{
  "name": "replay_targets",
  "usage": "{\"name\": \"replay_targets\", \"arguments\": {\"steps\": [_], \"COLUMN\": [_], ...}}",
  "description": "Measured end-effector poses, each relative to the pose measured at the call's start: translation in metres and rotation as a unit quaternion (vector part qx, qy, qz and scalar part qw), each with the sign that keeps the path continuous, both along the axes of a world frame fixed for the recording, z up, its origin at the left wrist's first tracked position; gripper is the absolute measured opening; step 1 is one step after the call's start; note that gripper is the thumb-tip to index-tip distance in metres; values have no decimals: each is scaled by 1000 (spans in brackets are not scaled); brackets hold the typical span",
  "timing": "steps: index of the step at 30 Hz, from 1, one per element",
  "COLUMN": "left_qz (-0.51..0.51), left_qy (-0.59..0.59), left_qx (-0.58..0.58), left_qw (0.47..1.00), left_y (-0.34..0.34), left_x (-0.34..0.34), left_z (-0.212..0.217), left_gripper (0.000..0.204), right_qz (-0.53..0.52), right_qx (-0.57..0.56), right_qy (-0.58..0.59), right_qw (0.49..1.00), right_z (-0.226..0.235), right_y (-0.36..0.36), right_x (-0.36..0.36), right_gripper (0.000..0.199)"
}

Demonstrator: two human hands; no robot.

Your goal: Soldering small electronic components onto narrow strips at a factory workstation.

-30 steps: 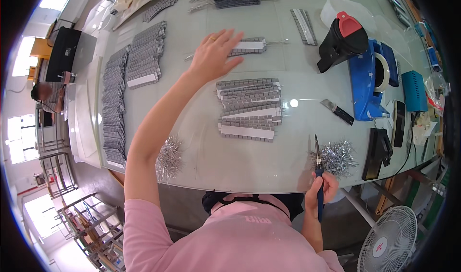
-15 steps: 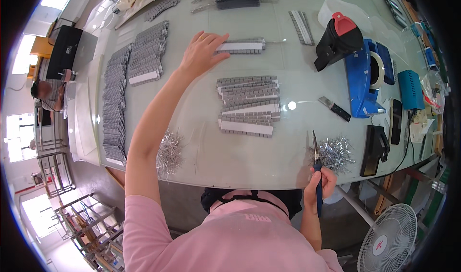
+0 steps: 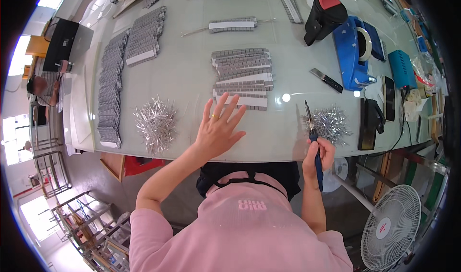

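Your left hand (image 3: 220, 130) is open and empty, with the fingers spread and the back of the hand facing up. Its fingertips overlap the nearest strip of the central pile (image 3: 242, 73) in this view; contact cannot be determined. Your right hand (image 3: 320, 157) is closed around the handle of the soldering iron (image 3: 314, 137). The tip of the iron points to the far side, just left of the right wire heap (image 3: 332, 124).

The central pile consists of grey, ribbed strips with white faces, stacked overlapping at the middle of the tabletop (image 3: 278, 142). A single strip (image 3: 233, 26) lies beyond it, apart from the pile, with a thin lead extending from each end. Two long rows of strips, the outer row (image 3: 110, 89) and the inner row (image 3: 146, 34), run from near to far at the left. The left wire heap (image 3: 156, 124) sits near the front edge, left of your left hand.

At the right, locate the knife (image 3: 326, 80), the blue tape dispenser (image 3: 349, 58) and the black cup (image 3: 325, 20) with its red lid. The phone (image 3: 389, 99) lies farther right, nearer than the teal box (image 3: 401, 69).
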State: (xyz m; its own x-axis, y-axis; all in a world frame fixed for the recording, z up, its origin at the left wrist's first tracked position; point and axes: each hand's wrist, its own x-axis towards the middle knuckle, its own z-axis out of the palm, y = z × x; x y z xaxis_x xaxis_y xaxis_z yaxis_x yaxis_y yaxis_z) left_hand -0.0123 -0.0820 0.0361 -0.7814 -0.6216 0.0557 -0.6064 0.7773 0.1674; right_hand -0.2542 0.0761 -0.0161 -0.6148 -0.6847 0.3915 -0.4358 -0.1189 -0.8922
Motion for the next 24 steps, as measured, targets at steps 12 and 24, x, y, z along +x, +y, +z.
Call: {"name": "replay_targets", "arguments": {"steps": [12, 24], "left_qz": [29, -99], "left_qy": [69, 86], "left_qx": [67, 83], "left_qw": [995, 988], "left_y": [71, 49], "left_x": [-39, -74], "left_z": [9, -7], "left_gripper": [59, 57], "right_qz": [-32, -100], "right_qx": [-41, -9], "right_qy": [-20, 3], "right_qw": [998, 995], "right_z": [14, 19], "right_y": [11, 37], "right_x": [6, -3], "right_gripper": [15, 17]}}
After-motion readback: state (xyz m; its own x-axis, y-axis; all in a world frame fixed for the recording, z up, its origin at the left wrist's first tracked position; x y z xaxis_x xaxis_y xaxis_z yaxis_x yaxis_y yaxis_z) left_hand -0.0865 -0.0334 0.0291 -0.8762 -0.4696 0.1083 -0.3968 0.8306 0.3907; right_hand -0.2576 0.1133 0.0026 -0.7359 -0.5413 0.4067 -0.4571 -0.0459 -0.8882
